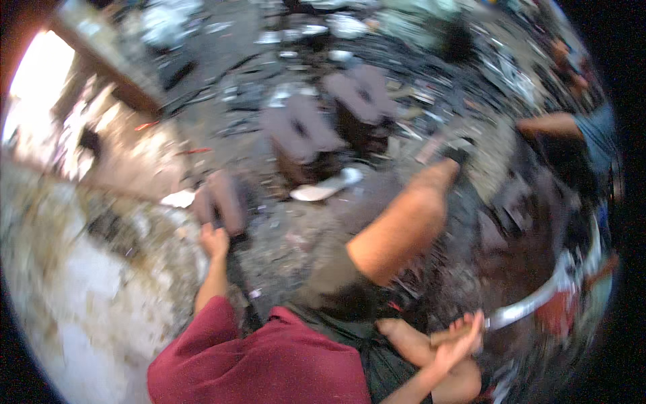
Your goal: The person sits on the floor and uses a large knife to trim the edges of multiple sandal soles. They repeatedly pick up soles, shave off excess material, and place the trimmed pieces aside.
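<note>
My left hand [216, 241] is closed on the near end of a brown slotted piece [231, 198], whose two long lobes have a dark gap between them. Motion blur hides how the fingers lie. Over at the lower right, my right hand [459, 347] grips a wooden handle [444, 335] beside my bent leg. A long, curved, silvery metal strip [531, 306] runs on from the handle's line toward the right; whether the two join is too blurred to tell. Ahead, two more brown slotted pieces [301, 128] [363, 94] stand on dark supports.
A pale, flattish spoon-shaped thing [323, 188] lies on the dirty ground. Dark and silvery scraps [289, 50] cover the far floor. A stained, pale slab [87, 296] fills the left side. At the right, another person's arm [552, 126] reaches in.
</note>
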`<state>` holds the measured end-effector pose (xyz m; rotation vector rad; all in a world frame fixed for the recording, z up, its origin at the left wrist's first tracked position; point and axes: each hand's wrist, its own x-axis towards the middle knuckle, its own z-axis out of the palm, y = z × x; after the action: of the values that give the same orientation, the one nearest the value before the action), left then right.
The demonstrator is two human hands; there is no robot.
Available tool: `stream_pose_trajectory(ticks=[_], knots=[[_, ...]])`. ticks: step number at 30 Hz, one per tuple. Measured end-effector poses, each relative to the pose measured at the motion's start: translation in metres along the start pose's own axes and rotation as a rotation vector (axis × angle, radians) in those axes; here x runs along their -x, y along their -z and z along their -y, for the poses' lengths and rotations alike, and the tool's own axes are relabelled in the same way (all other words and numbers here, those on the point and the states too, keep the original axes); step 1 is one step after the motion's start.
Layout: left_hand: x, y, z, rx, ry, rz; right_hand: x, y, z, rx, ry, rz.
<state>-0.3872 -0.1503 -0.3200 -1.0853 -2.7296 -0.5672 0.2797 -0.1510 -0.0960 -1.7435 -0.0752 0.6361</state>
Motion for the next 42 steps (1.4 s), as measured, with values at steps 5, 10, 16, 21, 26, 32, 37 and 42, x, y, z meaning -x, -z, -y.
stream_pose_trajectory(ticks=[5, 10, 16, 21, 26, 32, 37, 42], knots=[[0.008, 0.030, -0.129, 0.094, -0.178, -0.289, -0.063, -0.074, 0.020, -0.060, 0.164, -0.090], [0.017, 0.047, -0.265, 0.915, -0.223, 0.155, -0.230, -0.143, -0.065, 0.021, 0.174, -0.100], [0.071, 0.103, -0.379, 1.155, -0.257, 0.475, -0.354, -0.103, -0.109, 0.151, 0.263, -0.422], [0.093, 0.167, -0.425, 1.192, -0.822, 0.344, -0.139, -0.118, 0.022, -0.376, -0.055, 0.187], [0.164, 0.158, -0.490, 1.272, -1.187, 0.831, 0.008, -0.010, 0.112, -0.576, -0.222, 0.387], [0.195, 0.171, -0.477, 1.411, -0.513, 1.156, 0.028, 0.019, 0.069, -0.333, -0.064, 0.365], [0.175, 0.190, -0.505, 1.340, 0.068, 1.535, 0.090, 0.078, -0.026, 0.028, 0.363, 0.377], [0.173, 0.206, -0.498, 1.213, 0.029, 1.342, 0.131, 0.112, -0.051, 0.477, 0.503, 0.475]])
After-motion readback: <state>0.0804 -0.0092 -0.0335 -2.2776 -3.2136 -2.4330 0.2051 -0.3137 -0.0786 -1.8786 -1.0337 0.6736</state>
